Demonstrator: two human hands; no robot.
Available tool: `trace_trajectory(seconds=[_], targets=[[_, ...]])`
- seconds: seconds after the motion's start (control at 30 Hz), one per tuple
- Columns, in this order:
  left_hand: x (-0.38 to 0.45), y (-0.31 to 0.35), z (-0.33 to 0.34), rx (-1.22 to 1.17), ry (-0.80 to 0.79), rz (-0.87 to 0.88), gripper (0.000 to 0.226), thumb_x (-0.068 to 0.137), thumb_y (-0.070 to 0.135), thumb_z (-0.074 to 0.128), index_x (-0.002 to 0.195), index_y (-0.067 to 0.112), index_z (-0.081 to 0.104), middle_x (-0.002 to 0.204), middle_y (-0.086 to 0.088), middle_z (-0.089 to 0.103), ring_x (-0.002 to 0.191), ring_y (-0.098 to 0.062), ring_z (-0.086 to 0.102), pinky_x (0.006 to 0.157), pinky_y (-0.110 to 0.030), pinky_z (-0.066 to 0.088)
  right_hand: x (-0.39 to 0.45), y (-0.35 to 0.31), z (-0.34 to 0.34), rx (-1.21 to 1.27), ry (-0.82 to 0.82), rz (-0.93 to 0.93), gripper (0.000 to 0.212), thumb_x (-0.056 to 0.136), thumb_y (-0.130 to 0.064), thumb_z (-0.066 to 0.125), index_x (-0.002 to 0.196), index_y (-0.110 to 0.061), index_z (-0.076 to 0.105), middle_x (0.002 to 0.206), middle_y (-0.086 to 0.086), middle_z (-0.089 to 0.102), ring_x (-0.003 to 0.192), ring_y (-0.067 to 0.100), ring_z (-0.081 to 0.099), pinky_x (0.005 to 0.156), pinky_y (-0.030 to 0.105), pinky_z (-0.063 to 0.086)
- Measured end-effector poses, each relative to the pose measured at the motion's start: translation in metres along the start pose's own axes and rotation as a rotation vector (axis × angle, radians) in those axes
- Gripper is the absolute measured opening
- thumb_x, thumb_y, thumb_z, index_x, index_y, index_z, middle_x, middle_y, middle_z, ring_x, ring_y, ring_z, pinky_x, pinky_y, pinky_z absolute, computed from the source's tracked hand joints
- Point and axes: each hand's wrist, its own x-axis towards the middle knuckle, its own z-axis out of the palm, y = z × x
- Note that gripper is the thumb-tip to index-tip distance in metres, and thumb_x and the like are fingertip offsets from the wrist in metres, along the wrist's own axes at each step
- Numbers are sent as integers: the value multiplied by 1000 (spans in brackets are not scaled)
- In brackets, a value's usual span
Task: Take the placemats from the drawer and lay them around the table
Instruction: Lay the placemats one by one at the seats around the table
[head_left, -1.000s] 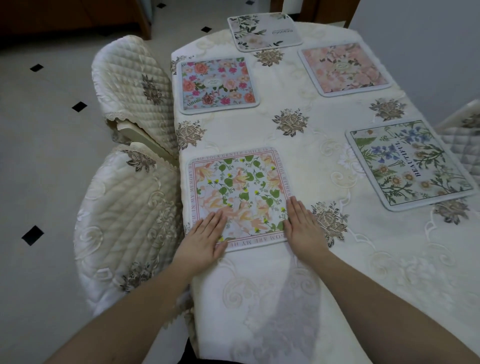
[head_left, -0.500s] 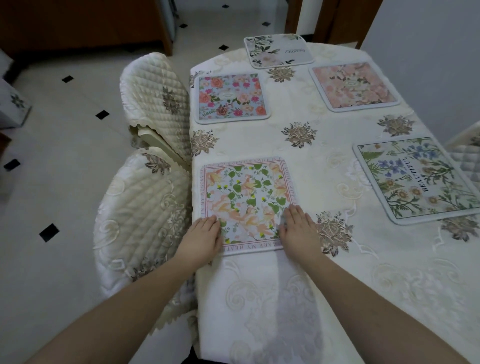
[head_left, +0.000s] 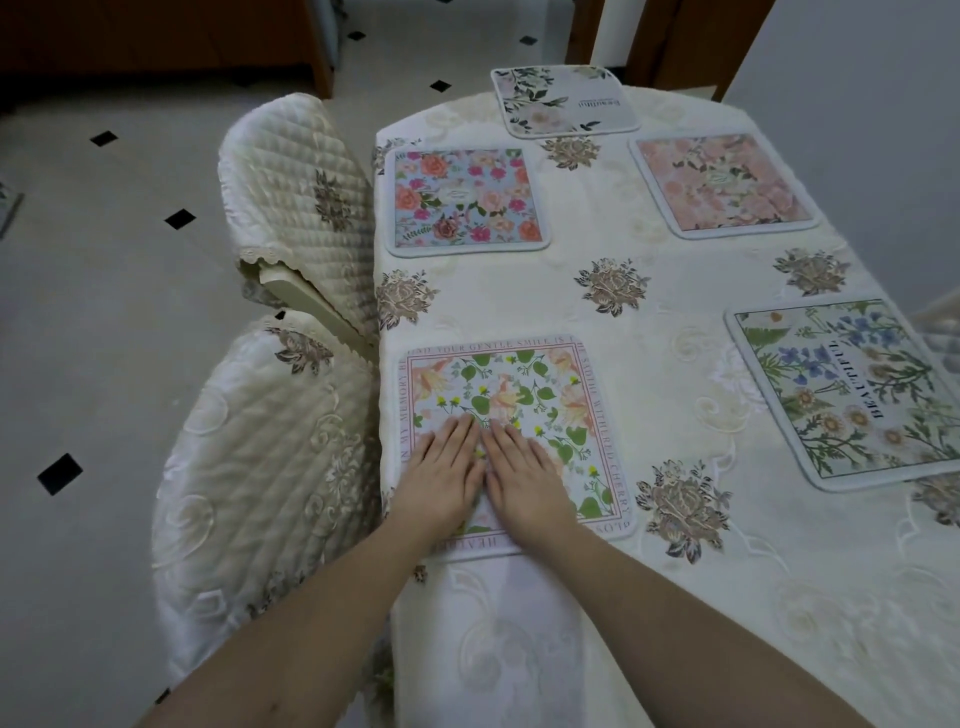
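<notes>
**Five placemats down, both hands flat on the nearest one**

Five placemats lie on the desk (head_left: 675, 597), which wears a cream embroidered tablecloth (head_left: 613, 649). From my remote seat, head view only.

Nearest placemat (head_left: 545, 395): green leaves and peach flowers inside a lettered border, set at the desk's left edge, squared to it. Both hands are on its near half. Left hand (head_left: 441, 478) lies palm down, fingers straight and together, pointing away from the body. Right hand (head_left: 524, 483) lies the same way just beside it, the index fingers close to touching at the tips. Neither grip is closed on anything; fingers are laid out flat, pressing or resting on the mat (I cannot tell how hard).

Other mats, all flat and well apart from each other:
- blue placemat (head_left: 465, 200) with red and pink roses, further along the left edge
- pale leaf-print placemat (head_left: 563, 101) at the far end, overhanging or at the far rim (hard to tell which)
- pink floral placemat (head_left: 722, 182) on the far right
- botanical placemat (head_left: 852, 389) with blue and white flowers and dark lettering, on the near right, slightly rotated relative to the desk edge

Surroundings: two chairs in quilted cream covers stand at the left side, the near chair (head_left: 260, 467) beside the mat under my hands, the far chair (head_left: 296, 197) beside the blue one. Floor (head_left: 104, 260) is pale tile with small black diamond insets.
</notes>
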Motion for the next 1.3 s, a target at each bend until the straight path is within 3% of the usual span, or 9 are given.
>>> trace_trajectory(seconds=[0.1, 0.2, 0.37, 0.57, 0.73, 0.93, 1.03, 1.17, 1.3], targets=[[-1, -4, 6, 9, 25, 16, 62, 105, 43, 9, 154, 12, 32, 160, -2, 30, 149, -20, 26, 118, -42, 14, 10, 7, -3, -30, 20, 25, 60, 103, -46, 15, 156, -19, 21, 163, -3, 16, 150, 11, 12, 119, 39, 7], [0, -5, 8, -10, 54, -17, 60, 103, 45, 20, 156, 19, 27, 164, 0, 21, 151, -18, 15, 120, -42, 8, 20, 22, -11, -14, 48, 52, 64, 101, -50, 20, 157, -22, 12, 164, -6, 8, 150, 9, 5, 120, 38, 3], [7, -23, -1, 22, 39, -133, 75, 94, 61, 2, 158, 22, -6, 163, 1, -15, 151, -16, -15, 120, -33, -13, 21, 64, -22, -3, 57, 148, 66, 101, -51, 17, 158, -20, 2, 165, -3, 0, 151, 9, -6, 122, 35, -3], [8, -47, -10, 9, 55, -186, 82, 92, 63, -2, 158, 15, -7, 165, 0, -13, 149, -8, -17, 118, -26, -16, 12, 106, -31, -15, 97, 276, 73, 99, -55, 9, 157, -12, 7, 165, 6, 4, 152, 18, 7, 123, 34, 6], [19, -57, -19, 15, 72, -207, 81, 90, 58, -9, 157, 13, -9, 165, 0, -13, 146, -6, -19, 112, -23, -26, 18, 90, -30, -22, 176, 316, 72, 97, -50, 8, 156, -9, 15, 164, 8, 13, 151, 21, 12, 123, 37, 8], [52, -48, -22, 22, 107, -80, 71, 96, 43, 3, 158, 10, 8, 165, -2, 2, 152, -13, -3, 120, -30, -13, 57, 25, -17, 80, 105, 88, 56, 105, -38, 19, 157, -17, 14, 163, -2, 11, 151, 13, 4, 124, 37, 7], [74, -43, -24, 11, 112, -14, 66, 97, 34, 14, 154, 5, 26, 162, -8, 22, 150, -21, 20, 121, -35, 3, 86, 10, -13, 66, 74, -13, 61, 100, -39, 13, 156, -14, 20, 163, 0, 18, 151, 14, 10, 123, 38, 10], [100, -51, -27, 7, 118, 20, 61, 97, 29, 23, 151, 2, 36, 159, -11, 32, 147, -22, 30, 119, -37, 10, 119, 12, -15, 35, 94, -32, 63, 98, -37, 11, 153, -10, 28, 161, 4, 26, 150, 17, 19, 122, 36, 13], [114, -49, -27, 6, 123, 52, 63, 98, 33, 15, 155, 7, 21, 163, -6, 21, 151, -16, 18, 121, -35, 5, 136, 17, -18, -40, 81, -86, 62, 100, -36, 14, 152, -7, 30, 160, 6, 28, 149, 18, 22, 123, 38, 14]])
